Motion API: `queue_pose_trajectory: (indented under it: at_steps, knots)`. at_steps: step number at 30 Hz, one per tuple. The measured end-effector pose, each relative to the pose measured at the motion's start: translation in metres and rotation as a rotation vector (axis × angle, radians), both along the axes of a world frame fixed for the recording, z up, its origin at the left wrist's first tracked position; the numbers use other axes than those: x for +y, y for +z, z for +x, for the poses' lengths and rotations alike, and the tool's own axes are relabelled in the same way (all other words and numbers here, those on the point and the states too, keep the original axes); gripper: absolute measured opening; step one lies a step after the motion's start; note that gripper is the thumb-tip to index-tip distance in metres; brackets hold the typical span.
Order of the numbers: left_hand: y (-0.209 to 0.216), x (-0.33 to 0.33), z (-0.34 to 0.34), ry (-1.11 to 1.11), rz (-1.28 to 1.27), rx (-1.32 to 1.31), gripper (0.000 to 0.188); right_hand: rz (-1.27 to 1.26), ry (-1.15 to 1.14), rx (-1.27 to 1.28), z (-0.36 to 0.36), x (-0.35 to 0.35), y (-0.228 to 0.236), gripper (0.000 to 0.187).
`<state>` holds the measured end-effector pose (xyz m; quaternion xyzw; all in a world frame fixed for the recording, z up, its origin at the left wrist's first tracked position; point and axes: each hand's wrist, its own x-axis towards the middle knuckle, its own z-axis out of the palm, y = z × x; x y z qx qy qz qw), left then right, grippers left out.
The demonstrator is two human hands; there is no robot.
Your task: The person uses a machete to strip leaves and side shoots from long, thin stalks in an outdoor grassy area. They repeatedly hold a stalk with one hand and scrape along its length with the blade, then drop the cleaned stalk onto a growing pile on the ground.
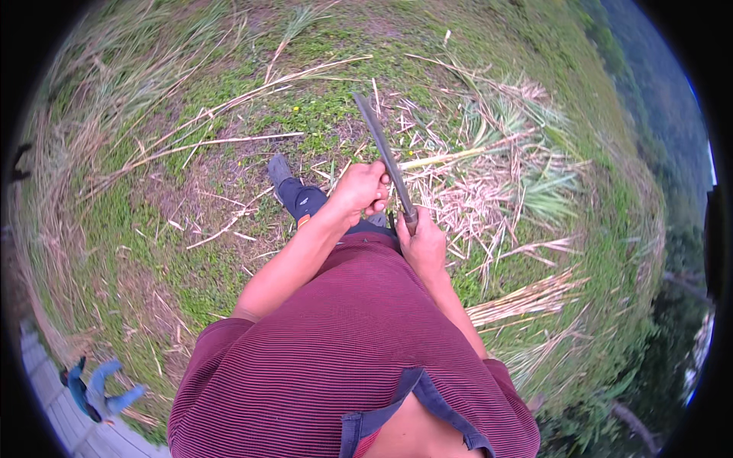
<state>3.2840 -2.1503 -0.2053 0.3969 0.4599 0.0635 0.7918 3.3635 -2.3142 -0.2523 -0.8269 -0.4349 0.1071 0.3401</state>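
Observation:
My right hand (pixel 424 243) is wrapped round the handle of a machete (pixel 385 149), whose long dark blade points up and away, tilted slightly left. Just left of the blade, my left hand (pixel 359 189) is closed with its fingers curled. A yellow-green stalk (pixel 450 158) lines up with that fist and runs to the right from behind the blade; it appears to be in my left hand's grip, though the blade partly hides where they meet. Past the stalk, a heap of stripped dry leaves and green blades (pixel 496 179) lies on the grass.
A bundle of cut stalks (pixel 527 299) lies to my right. Long loose stalks (pixel 221 141) and tall flattened grass (pixel 114 114) spread on the left. My shoe (pixel 279 169) is on the ground ahead. Another person (pixel 98 389) is at the lower left, by a grey paved strip (pixel 69 416).

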Motion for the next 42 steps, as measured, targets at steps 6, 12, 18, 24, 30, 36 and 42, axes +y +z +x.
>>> queue_pose_trajectory:
  at_steps: [6,12,18,24,30,36,42]
  knots:
    - [0.008,-0.009,0.004,-0.079,-0.169,-0.019,0.027,-0.034,-0.079,-0.015,0.008,-0.014,-0.002,0.025]
    - [0.009,0.0,0.004,-0.108,-0.114,-0.031,0.024,0.0,-0.065,0.004,0.012,-0.02,0.004,0.023]
    - [0.011,0.0,-0.001,-0.134,-0.001,0.014,0.025,-0.028,-0.026,-0.013,0.015,-0.029,0.005,0.024]
    - [0.02,0.003,-0.012,-0.121,0.027,0.067,0.037,-0.058,-0.121,0.076,0.025,-0.023,-0.009,0.026]
    - [0.019,0.003,-0.025,-0.115,0.094,0.099,0.039,-0.226,-0.218,0.106,0.063,-0.026,-0.025,0.028]
    - [0.03,0.007,-0.044,-0.112,0.055,0.093,0.039,-0.209,-0.14,0.041,0.07,-0.042,-0.044,0.028]
    - [0.034,0.015,-0.057,-0.006,-0.087,0.023,0.037,-0.187,-0.18,0.154,0.072,-0.036,-0.048,0.029]
